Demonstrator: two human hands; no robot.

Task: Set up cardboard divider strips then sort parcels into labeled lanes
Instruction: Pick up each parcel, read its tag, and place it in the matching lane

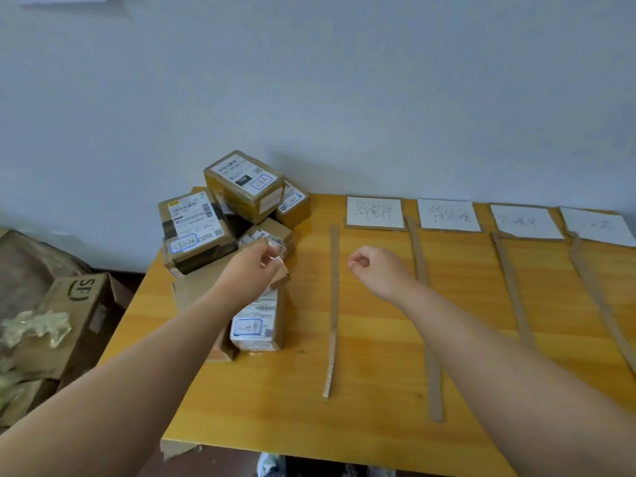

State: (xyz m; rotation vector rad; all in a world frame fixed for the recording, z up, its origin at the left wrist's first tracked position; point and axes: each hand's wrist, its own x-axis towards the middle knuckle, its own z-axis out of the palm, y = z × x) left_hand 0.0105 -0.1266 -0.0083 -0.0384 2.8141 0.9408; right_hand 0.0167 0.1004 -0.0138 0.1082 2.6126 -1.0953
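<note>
Several cardboard divider strips lie lengthwise on the yellow wooden table (309,418): one (333,304) left of centre, another (425,318) beside it, and two more (511,290) (599,297) further right. White handwritten lane labels (374,212) (448,215) (525,222) (599,226) sit along the wall edge. A pile of taped brown parcels (241,187) is at the table's back left. My left hand (253,268) grips the upper end of a parcel (258,321) with a white label. My right hand (375,270) hovers over the first lane, fingers curled, nothing in it.
A large open cardboard box marked SF (81,311) with crumpled plastic stands on the floor left of the table. A flat cardboard sheet (196,290) lies under the parcels. The wall runs directly behind the table.
</note>
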